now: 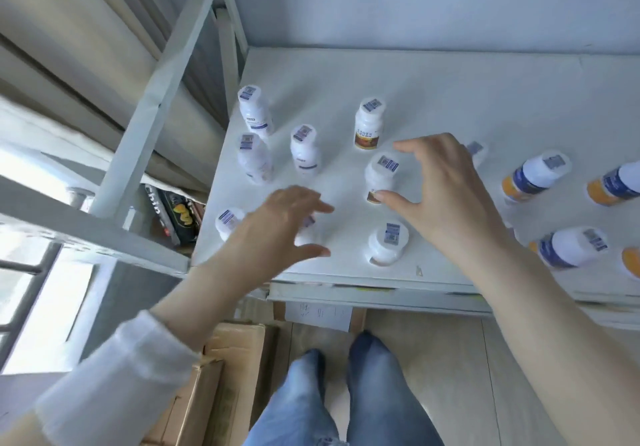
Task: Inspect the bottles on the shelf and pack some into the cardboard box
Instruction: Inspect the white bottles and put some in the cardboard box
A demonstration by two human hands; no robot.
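Note:
Several white bottles with barcode stickers on their caps stand on the white shelf (450,99). My right hand (446,189) hovers open around a white bottle with a brown label (379,175), thumb and fingers apart on either side, not clearly touching. My left hand (280,227) is open above a partly hidden bottle (308,234) near the shelf's front. Another brown-label bottle (369,123) stands behind. A white bottle (388,243) sits at the front edge. A cardboard box (221,369) lies on the floor below left.
Bottles with blue and orange labels (533,177) stand at the right. White bottles (254,109) cluster at the left rear. The metal shelf frame (159,92) rises at the left. My legs in jeans (346,393) stand on the floor beneath.

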